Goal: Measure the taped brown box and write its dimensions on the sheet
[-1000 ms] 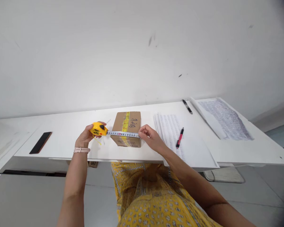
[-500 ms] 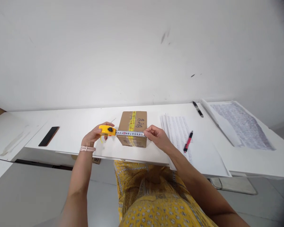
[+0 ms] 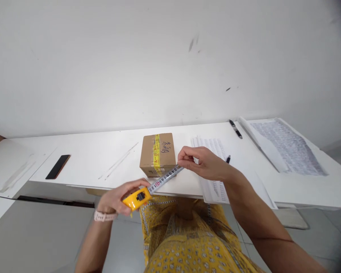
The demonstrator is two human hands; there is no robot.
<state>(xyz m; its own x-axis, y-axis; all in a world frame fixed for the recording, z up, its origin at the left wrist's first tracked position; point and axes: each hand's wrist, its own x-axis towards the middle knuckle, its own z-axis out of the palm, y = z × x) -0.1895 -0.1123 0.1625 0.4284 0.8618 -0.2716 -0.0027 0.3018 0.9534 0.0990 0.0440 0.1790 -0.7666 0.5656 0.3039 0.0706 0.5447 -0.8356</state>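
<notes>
My left hand (image 3: 123,198) is closed around the yellow case of a tape measure (image 3: 136,198), just in front of the table's near edge. From the case the metal blade runs up and to the right. My right hand (image 3: 200,163) pinches the blade's end, which its fingers hide. Behind the slanting blade a small cardboard box (image 3: 157,154) sits on the white table (image 3: 122,151). Yellow printed tape and dark handwriting mark the box's top. The blade passes across the box's lower front right in view; whether it touches is unclear.
Printed sheets (image 3: 216,146) lie right of the box, with a pen (image 3: 228,159) partly behind my right hand. Further right are a black pen (image 3: 235,129) and papers covered in handwriting (image 3: 290,146). A dark phone-like slab (image 3: 58,167) lies at left. A white wall (image 3: 159,68) stands behind.
The tape measure has come off the box's top toward me, and its blade now slants. My left hand moved down and right; my right hand shifted right, now covering part of the red pen.
</notes>
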